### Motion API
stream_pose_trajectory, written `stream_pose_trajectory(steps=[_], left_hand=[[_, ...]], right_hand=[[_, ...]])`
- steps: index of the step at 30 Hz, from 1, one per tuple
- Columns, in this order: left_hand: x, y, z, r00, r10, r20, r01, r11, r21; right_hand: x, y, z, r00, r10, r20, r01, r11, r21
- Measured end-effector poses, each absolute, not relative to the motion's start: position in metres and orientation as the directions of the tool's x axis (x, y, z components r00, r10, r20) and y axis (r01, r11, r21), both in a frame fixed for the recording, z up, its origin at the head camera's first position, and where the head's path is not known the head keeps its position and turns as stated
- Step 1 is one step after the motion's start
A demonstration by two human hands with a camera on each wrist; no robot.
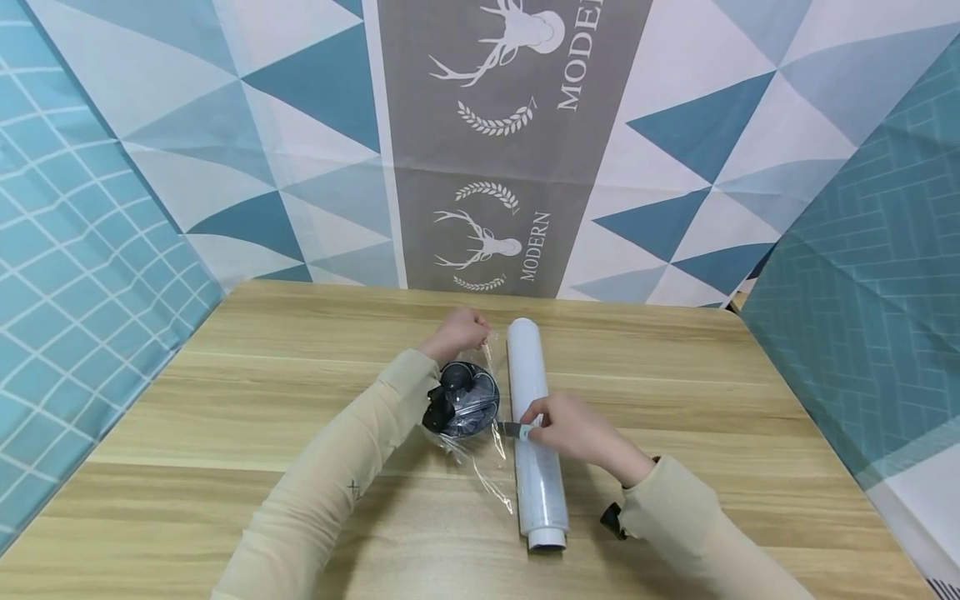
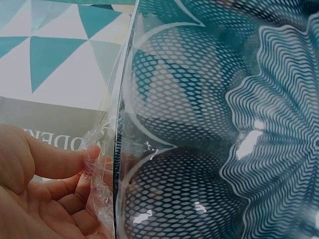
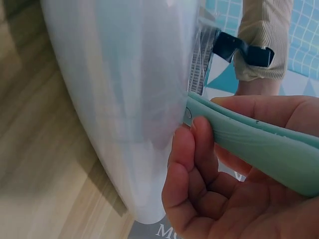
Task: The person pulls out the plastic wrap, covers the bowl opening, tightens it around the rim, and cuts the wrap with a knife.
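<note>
A round, dark patterned dish (image 1: 489,398), its wavy and dotted design filling much of the left wrist view, lies under clear cling film (image 2: 102,199). At the dish's far side my left hand (image 1: 459,327) pinches the film's bunched edge between thumb and fingers. Just right of the dish stretches a long white roll of cling film (image 1: 542,483), a sheet of it reaching toward the dish. My right hand (image 1: 573,425) holds a small knife (image 3: 254,144) by its light green handle, over the roll. The dark blade points left toward the dish; its tip is hard to make out.
The wooden table (image 1: 247,400) ends at a patterned cloth wall (image 1: 315,142), with blue cloths on both sides. Black cameras are strapped to the wrists; the left one (image 1: 437,410) partly covers the dish from the head view.
</note>
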State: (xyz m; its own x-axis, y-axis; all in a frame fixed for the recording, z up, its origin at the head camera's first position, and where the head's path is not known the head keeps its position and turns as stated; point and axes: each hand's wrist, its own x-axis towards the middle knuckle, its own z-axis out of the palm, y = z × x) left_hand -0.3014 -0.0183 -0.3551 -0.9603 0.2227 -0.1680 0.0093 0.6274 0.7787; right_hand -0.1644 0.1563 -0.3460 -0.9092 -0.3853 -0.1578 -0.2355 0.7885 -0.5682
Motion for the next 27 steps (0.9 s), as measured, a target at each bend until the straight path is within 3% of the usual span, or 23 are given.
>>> stream_pose_trajectory(steps=[27], left_hand=[[-0.302,-0.018,-0.357,-0.962,0.211,-0.175,-0.01,0.612,0.791]], right_hand=[[-0.118,0.159,-0.349,-0.905,-0.404,-0.129,-0.25,0.753,-0.608]])
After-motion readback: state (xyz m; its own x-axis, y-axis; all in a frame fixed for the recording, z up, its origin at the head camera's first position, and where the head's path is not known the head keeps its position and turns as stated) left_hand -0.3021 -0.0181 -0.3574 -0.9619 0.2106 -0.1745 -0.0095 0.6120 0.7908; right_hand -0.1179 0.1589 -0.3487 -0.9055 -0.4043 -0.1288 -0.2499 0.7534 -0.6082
